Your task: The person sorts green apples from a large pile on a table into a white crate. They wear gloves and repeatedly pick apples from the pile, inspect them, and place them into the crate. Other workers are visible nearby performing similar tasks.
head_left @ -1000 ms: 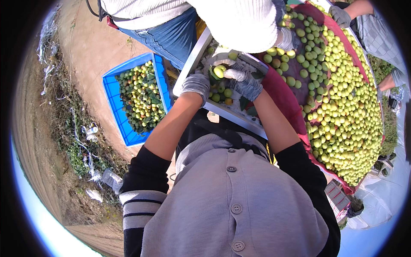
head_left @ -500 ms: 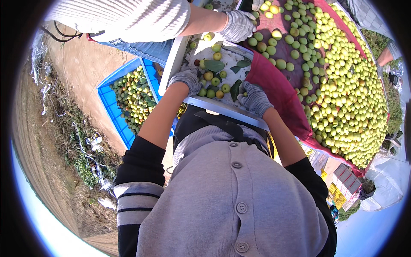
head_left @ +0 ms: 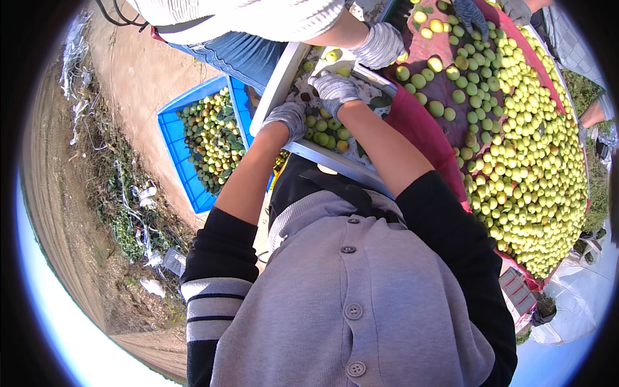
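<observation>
A pale, shallow sorting tray (head_left: pixel 351 165) lies in front of me, with small round green fruits (head_left: pixel 327 137) gathered in its near left part. My left hand (head_left: pixel 288 120), in a grey knit glove, is at the tray's left wall beside these fruits. Its fingers bend down and are partly hidden. My right hand (head_left: pixel 336 92), gloved alike, reaches over the tray just beyond the fruits. Its fingers are curled together; whatever they hold, if anything, is hidden. A green leaf (head_left: pixel 380 101) lies to the right of this hand.
Across the tray, another person's gloved hand (head_left: pixel 380 46) rests near its far right edge. A large fruit heap (head_left: pixel 529 174) covers the red cloth (head_left: pixel 419 138) at right. More gloved hands (head_left: pixel 471 16) work there. A blue crate (head_left: pixel 173 145) of fruit stands lower left.
My right hand has moved left and away from me, from the tray's right side to beyond the fruits. More fruits now lie near my left hand. The view has shifted slightly.
</observation>
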A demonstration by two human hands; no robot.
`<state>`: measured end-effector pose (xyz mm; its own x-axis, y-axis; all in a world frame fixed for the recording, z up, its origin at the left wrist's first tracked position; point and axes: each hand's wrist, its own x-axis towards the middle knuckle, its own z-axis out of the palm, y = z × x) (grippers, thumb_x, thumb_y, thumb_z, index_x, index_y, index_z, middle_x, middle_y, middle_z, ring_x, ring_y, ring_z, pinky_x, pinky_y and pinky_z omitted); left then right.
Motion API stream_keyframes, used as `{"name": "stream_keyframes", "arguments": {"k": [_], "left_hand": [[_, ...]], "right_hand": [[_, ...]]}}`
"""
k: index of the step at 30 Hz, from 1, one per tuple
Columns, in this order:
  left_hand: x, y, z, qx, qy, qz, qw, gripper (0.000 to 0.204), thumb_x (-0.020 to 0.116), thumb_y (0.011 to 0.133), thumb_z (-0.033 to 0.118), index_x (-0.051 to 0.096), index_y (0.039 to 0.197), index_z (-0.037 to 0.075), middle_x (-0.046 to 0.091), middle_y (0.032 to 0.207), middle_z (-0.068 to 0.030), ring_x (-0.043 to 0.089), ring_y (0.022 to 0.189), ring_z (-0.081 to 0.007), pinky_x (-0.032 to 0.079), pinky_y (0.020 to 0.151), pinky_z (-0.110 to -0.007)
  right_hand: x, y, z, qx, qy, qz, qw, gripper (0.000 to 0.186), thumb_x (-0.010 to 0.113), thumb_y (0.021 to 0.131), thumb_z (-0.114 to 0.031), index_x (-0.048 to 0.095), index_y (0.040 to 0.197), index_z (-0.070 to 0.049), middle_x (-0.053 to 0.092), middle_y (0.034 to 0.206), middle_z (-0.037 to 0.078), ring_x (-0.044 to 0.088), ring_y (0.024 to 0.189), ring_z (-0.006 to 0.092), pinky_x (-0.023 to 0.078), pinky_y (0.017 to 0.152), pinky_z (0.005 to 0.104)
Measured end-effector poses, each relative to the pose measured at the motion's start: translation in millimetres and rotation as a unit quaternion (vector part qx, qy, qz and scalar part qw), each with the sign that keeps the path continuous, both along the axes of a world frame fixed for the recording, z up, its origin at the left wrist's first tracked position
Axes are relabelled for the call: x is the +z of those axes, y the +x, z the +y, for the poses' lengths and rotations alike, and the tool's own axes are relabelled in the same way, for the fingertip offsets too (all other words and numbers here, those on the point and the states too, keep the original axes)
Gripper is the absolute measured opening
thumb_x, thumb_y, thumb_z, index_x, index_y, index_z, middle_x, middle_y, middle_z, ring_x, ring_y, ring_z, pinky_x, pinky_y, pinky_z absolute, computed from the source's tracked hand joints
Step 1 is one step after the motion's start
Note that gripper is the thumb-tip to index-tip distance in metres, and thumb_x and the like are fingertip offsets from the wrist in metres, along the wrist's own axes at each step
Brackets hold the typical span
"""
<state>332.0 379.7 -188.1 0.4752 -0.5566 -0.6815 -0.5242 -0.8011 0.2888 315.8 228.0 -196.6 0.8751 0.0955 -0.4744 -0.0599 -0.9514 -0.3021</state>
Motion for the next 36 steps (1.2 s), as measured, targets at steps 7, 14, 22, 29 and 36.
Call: {"name": "stream_keyframes", "arguments": {"k": [7,14,22,29,36], "left_hand": [[14.9,-6.5,1.1,0.162,-0.099,-0.029,0.981,0.054,0.076,0.074,0.023,0.057,0.122,0.006,0.064,0.114,-0.0183,0.059,0.108,-0.0352,0.046,0.094,-0.04],[37.5,-26.9,-2.1,0.316,-0.464,0.171,0.81,0.045,0.078,0.078,0.017,0.062,0.12,0.011,0.065,0.112,-0.0065,0.059,0.102,-0.0175,0.045,0.094,-0.031],[56.6,-53.2,0.9,0.324,-0.508,0.226,0.765,0.051,0.072,0.085,0.011,0.053,0.132,0.01,0.06,0.116,-0.0059,0.055,0.111,-0.018,0.044,0.097,-0.031],[66.5,-48.9,2.7,0.113,-0.428,-0.131,0.887,0.053,0.078,0.071,0.026,0.06,0.117,0.009,0.061,0.104,-0.0166,0.059,0.096,-0.0354,0.048,0.089,-0.042],[74.9,-55.4,7.6,0.09,-0.327,-0.146,0.93,0.05,0.073,0.073,0.036,0.061,0.111,0.006,0.061,0.105,-0.0189,0.059,0.095,-0.0365,0.049,0.084,-0.045]], "right_hand": [[24.6,-48.0,-24.0,-0.164,0.366,-0.069,0.914,0.052,0.078,0.073,-0.028,0.058,0.119,-0.014,0.063,0.113,0.008,0.061,0.103,0.0241,0.048,0.092,0.036],[61.3,-96.1,-44.5,-0.139,0.415,-0.228,0.87,0.046,0.077,0.073,-0.01,0.06,0.115,-0.01,0.064,0.113,0.008,0.058,0.111,0.026,0.045,0.097,0.0365],[65.0,-122.2,-51.1,-0.265,0.347,-0.018,0.899,0.05,0.077,0.075,-0.034,0.06,0.117,-0.01,0.064,0.108,0.013,0.062,0.1,0.03,0.048,0.09,0.0387],[38.2,-133.9,-44.4,-0.096,0.145,0.084,0.981,0.052,0.068,0.079,-0.039,0.058,0.119,-0.007,0.063,0.114,0.017,0.061,0.105,0.032,0.048,0.092,0.0399],[40.7,-139.8,-42.9,-0.117,0.135,0.03,0.983,0.034,0.058,0.088,-0.026,0.059,0.115,-0.006,0.064,0.11,0.018,0.062,0.103,0.0327,0.05,0.089,0.0409]]}}
